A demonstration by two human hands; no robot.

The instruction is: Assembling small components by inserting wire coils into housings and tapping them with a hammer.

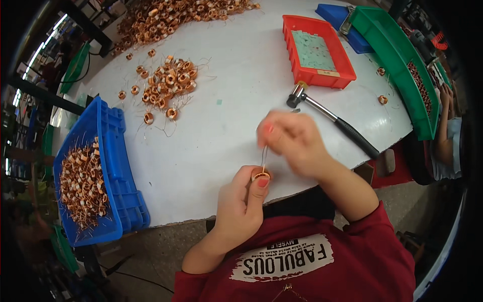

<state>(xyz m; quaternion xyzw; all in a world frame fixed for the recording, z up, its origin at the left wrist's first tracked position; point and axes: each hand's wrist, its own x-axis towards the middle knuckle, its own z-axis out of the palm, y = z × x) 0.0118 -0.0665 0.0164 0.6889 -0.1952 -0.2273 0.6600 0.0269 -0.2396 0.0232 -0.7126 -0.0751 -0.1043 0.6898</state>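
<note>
My left hand pinches a small ring-shaped copper-wire coil between thumb and fingers, just above the table's near edge. Above it, my right hand is closed, thumb against curled fingers, and slightly blurred. Thin wire strands run from the right fingertips down to the coil; whether they are the coil's own leads or a separate piece, I cannot tell. A loose pile of similar coils with wire ends sticking out lies farther off to the left.
A blue crate full of coils stands at left; a larger coil heap lies at the far edge. On the right are a hammer, a red tray of pale green pieces, and a green bin. Another person's arm shows far right.
</note>
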